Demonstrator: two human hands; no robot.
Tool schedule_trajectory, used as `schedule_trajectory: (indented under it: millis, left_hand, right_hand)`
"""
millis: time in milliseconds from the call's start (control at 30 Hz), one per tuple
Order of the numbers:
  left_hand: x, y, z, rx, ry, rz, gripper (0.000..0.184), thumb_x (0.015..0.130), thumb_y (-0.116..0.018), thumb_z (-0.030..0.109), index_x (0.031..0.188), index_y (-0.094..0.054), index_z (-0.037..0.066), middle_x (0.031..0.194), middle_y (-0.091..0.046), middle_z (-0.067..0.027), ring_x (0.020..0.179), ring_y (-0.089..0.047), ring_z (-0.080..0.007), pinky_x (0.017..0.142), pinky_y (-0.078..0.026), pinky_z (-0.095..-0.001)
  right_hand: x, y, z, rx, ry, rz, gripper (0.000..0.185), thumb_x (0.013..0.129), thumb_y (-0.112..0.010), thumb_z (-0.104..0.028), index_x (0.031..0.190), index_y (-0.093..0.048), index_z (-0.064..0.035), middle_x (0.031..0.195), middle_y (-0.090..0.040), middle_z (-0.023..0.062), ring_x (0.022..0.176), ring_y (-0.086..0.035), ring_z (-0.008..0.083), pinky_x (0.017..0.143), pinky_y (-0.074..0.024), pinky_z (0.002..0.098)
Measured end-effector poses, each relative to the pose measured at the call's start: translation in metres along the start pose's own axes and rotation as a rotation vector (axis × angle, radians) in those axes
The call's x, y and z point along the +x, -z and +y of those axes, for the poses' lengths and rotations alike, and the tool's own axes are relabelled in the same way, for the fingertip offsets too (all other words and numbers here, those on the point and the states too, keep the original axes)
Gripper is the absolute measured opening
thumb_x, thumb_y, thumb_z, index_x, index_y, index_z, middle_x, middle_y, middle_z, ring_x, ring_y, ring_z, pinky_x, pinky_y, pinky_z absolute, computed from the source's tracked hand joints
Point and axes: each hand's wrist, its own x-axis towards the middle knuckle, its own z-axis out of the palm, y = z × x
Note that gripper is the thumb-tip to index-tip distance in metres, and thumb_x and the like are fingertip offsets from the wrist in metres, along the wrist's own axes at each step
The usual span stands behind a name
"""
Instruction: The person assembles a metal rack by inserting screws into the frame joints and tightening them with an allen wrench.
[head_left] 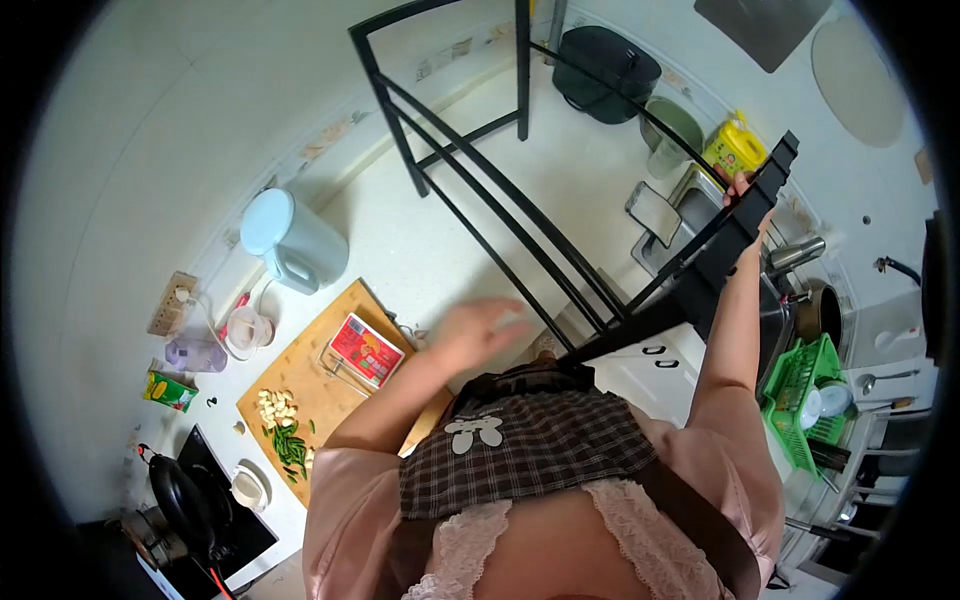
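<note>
A black metal rack frame stretches from the top of the view down to the front of the apron, tilted over the counter and sink. My right hand, at the far right end of my outstretched arm on that side, is closed around the rack's dark edge. My other hand is blurred by motion near the counter edge, fingers apart, touching nothing that I can make out. Beside it lies a wooden cutting board with a red-labelled package, peeled garlic and cut green peppers.
A light blue jug stands on the left of the counter. A black pan sits on the stove at lower left. Right of the rack are the sink, a yellow bottle and a green dish basket.
</note>
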Motion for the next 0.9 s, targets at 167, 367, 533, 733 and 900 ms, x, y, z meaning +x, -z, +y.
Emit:
schedule_trajectory:
  millis: [167,367,533,733,900]
  left_hand:
    - [0.02,0.086,-0.057,0.05,0.475,0.514,0.029,0.083,-0.066,0.019,0.109,-0.059,0.009,0.086,-0.063,-0.002,0.05,-0.035,-0.0105,0.048,-0.035,-0.0255]
    - [0.08,0.169,-0.124,0.179,0.521,0.867,0.06,0.088,-0.061,0.039,0.126,-0.044,-0.004,0.112,-0.058,-0.0122,0.073,-0.048,-0.0153,0.071,-0.042,-0.0291]
    - [0.13,0.201,-0.132,-0.092,0.511,0.798,0.049,0.093,-0.054,0.041,0.113,-0.051,-0.004,0.103,-0.061,-0.0107,0.09,-0.054,-0.0162,0.084,-0.04,-0.0282]
    - [0.121,0.198,-0.144,0.056,0.535,0.925,0.036,0.095,-0.051,0.036,0.095,-0.055,0.001,0.084,-0.06,-0.0055,0.08,-0.054,-0.0137,0.076,-0.042,-0.0265]
    - [0.105,0.177,-0.091,0.073,0.598,0.987,0.034,0.096,-0.05,0.033,0.1,-0.059,0.0,0.085,-0.06,-0.0053,0.08,-0.052,-0.0112,0.075,-0.041,-0.0258]
  right_hand:
    - [0.02,-0.041,-0.002,0.098,0.083,-0.283,0.013,0.081,-0.061,-0.005,0.075,-0.049,-0.0039,0.057,-0.048,0.0048,0.048,-0.051,0.0181,0.065,-0.051,0.0328]
    - [0.095,-0.065,0.053,0.019,0.103,-0.477,0.007,0.082,-0.052,-0.006,0.079,-0.048,-0.0013,0.065,-0.051,0.0075,0.073,-0.061,0.0255,0.072,-0.0479,0.0356]
    - [0.142,-0.104,0.084,-0.071,-0.004,-0.52,0.007,0.084,-0.048,-0.009,0.084,-0.048,-0.0014,0.075,-0.059,0.0109,0.084,-0.062,0.0278,0.089,-0.0455,0.0376]
    - [0.179,-0.136,0.118,-0.103,0.054,-0.659,0.012,0.087,-0.044,-0.014,0.081,-0.047,-0.0044,0.086,-0.059,0.0091,0.091,-0.058,0.0215,0.091,-0.0422,0.0342]
    - [0.197,-0.172,0.134,-0.269,0.027,-0.702,0.029,0.096,-0.047,-0.025,0.086,-0.055,0.0003,0.089,-0.065,0.0099,0.088,-0.061,0.0179,0.087,-0.0438,0.0306]
